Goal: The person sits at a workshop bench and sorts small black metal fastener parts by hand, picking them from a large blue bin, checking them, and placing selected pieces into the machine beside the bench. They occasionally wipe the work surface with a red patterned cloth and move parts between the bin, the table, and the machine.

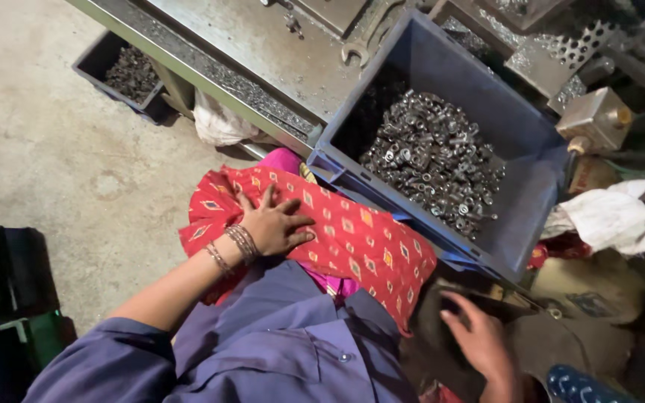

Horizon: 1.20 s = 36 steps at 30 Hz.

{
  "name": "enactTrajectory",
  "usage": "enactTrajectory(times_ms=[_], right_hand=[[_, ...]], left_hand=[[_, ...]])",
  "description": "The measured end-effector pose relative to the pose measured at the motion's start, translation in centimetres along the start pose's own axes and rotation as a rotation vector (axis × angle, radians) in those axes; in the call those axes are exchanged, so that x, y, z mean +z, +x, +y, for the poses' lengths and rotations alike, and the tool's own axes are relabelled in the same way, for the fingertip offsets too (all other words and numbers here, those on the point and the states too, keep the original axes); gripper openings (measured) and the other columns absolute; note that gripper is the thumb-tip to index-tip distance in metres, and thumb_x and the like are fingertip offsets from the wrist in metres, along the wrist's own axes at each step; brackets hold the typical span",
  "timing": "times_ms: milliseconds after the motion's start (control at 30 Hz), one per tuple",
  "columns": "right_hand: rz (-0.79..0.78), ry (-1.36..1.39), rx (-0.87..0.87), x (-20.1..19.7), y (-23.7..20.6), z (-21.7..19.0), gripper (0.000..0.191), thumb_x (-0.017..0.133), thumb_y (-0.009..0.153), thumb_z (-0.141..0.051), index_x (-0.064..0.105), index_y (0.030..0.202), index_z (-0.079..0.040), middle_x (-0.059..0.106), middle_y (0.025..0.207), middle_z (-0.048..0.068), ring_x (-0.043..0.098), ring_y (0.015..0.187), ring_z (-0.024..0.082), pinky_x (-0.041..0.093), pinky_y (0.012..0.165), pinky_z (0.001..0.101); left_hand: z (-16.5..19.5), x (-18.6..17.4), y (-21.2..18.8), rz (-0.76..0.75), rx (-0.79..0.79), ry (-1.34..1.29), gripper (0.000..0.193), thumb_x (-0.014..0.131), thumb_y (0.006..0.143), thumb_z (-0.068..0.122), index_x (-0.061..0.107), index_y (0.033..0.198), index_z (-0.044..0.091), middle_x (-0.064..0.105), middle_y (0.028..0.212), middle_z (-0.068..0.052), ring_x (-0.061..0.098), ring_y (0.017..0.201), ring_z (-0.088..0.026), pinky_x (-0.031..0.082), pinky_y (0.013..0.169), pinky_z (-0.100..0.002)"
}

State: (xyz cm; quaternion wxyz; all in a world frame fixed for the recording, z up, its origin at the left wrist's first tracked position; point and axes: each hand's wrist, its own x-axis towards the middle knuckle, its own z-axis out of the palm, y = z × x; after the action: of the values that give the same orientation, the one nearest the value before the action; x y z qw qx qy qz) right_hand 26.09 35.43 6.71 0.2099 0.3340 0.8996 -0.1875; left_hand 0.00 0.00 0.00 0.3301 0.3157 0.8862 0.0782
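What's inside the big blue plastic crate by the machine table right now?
The blue plastic crate holds a heap of small silvery metal parts, piled toward its middle. Bare floor shows near its right wall. What lies beneath the heap is covered, and the dark upper-left corner is unclear.

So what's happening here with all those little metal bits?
A person in a blue work shirt sits beside a blue crate full of small metal parts. The left hand, with bangles at the wrist, lies flat on a red patterned cloth over the lap. The right hand reaches down toward something dark that is too dim to make out.
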Motion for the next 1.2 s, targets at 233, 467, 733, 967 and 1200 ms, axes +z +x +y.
enactTrajectory(times_ms=[233,467,733,967,1200], right_hand=[[0.390,0.648,-0.521,-2.5,3.3,-7.5,0.039,0.069,0.095,-0.012,0.065,0.134,-0.007,0.060,0.083,-0.002,0.054,0.075,0.007,0.046,0.067,0.0242],[0.782,0.447,-0.444,-4.2,9.0,-13.9,0.033,0.067,0.101,-0.013,0.065,0.133,-0.006,0.070,0.087,0.011,0.065,0.071,0.018,0.051,0.064,0.0332],[1.022,0.161,-0.490,-0.4,10.8,-14.2,0.030,0.064,0.104,-0.016,0.065,0.133,-0.009,0.073,0.105,0.014,0.072,0.091,0.033,0.056,0.075,0.0412],[1.031,0.132,-0.368,0.1,10.6,-14.9,0.022,0.069,0.095,-0.016,0.074,0.117,-0.013,0.075,0.096,0.012,0.073,0.083,0.030,0.057,0.071,0.0401],[1.025,0.144,-0.403,-0.4,10.1,-15.5,0.020,0.068,0.092,-0.016,0.072,0.111,-0.010,0.075,0.093,0.009,0.073,0.081,0.029,0.057,0.070,0.0401]], left_hand=[[-8.4,2.7,4.3,0.085,-0.074,-0.220,0.055,0.035,0.092,0.064,0.049,0.142,0.045,0.041,0.159,0.016,0.025,0.155,-0.020,0.020,0.105,-0.087],[-12.1,-4.0,11.0,0.742,-0.097,-0.274,0.027,0.065,0.092,0.035,0.074,0.114,0.020,0.075,0.098,-0.011,0.072,0.091,-0.033,0.058,0.080,-0.043],[-18.7,-16.8,17.7,1.079,-0.124,-0.076,0.052,0.070,0.069,0.016,0.067,0.121,0.012,0.059,0.139,-0.013,0.056,0.123,-0.037,0.049,0.098,-0.045],[-23.1,-23.5,24.4,1.241,-0.256,0.204,0.060,0.066,0.097,0.027,0.051,0.151,0.006,0.039,0.162,-0.021,0.032,0.148,-0.042,0.029,0.119,-0.056],[-23.5,-23.2,25.1,1.046,-0.395,0.111,0.018,0.067,0.103,0.022,0.070,0.116,0.010,0.069,0.113,-0.017,0.061,0.113,-0.038,0.047,0.104,-0.050]])
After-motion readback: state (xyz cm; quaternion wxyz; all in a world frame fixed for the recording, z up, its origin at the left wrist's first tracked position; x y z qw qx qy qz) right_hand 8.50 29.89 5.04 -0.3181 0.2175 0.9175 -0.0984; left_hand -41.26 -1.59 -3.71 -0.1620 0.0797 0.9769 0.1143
